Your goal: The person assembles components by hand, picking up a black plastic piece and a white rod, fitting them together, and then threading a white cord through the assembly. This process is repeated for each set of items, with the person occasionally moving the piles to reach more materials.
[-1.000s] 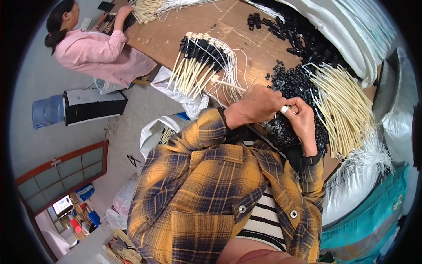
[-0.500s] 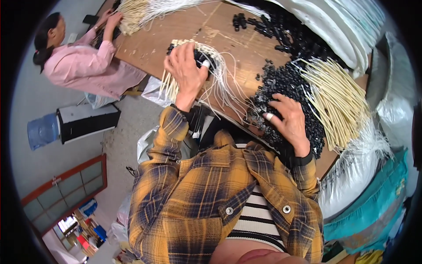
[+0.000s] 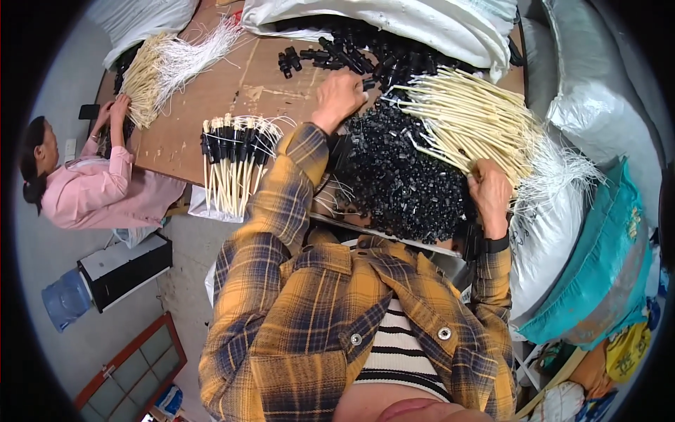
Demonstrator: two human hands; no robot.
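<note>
Curling my right hand [image 3: 493,188] at slim cream plastic-looking tubes [image 3: 471,116], probably light, bendable, best pinched mid-length, I have my left hand [image 3: 339,98] by black plastic cylinders [image 3: 357,62], either grip unclear.

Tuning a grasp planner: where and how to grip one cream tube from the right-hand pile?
Cream tubes: probably pinch one near its left end, coming from the left above the small black pieces. They're slim, their left ends poke out, and their right ends meet tangled white wires.
</note>
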